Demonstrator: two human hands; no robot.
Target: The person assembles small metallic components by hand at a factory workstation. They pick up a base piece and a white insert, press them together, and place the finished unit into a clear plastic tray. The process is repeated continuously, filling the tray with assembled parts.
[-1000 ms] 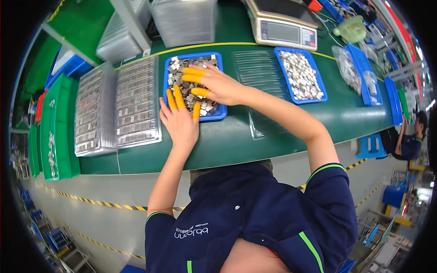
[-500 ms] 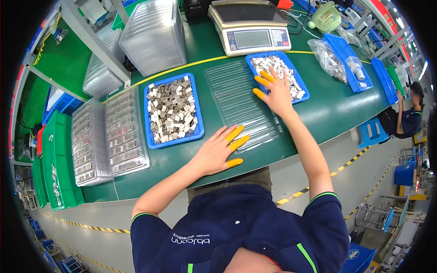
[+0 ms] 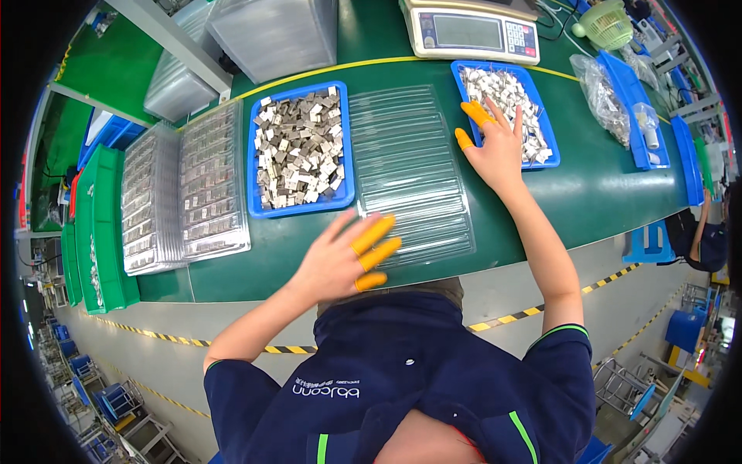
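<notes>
My left hand (image 3: 345, 255), with yellow finger cots on several digits, is open and slightly blurred at the near left corner of a clear ribbed plastic tray (image 3: 413, 182). My right hand (image 3: 496, 155), also wearing yellow finger cots, has its fingers apart over a blue tray (image 3: 553, 155) of small white parts (image 3: 502, 89). Its fingertips are among or just above the parts; nothing is visibly held. Left of the clear tray, a second blue tray (image 3: 350, 166) holds many small white and grey block-shaped parts (image 3: 297, 147).
Filled clear trays (image 3: 209, 178) stand at the left beside a green bin (image 3: 108, 224). A scale (image 3: 471, 35) and stacked clear trays (image 3: 274, 39) line the back. At right are a bag of parts (image 3: 603, 97) and a blue bin (image 3: 634, 116). Another person (image 3: 699, 232) sits far right.
The head view has shifted. The clear tray has moved left, closer to the left blue tray. My left hand has drawn slightly left; my right hand stays over the white parts.
</notes>
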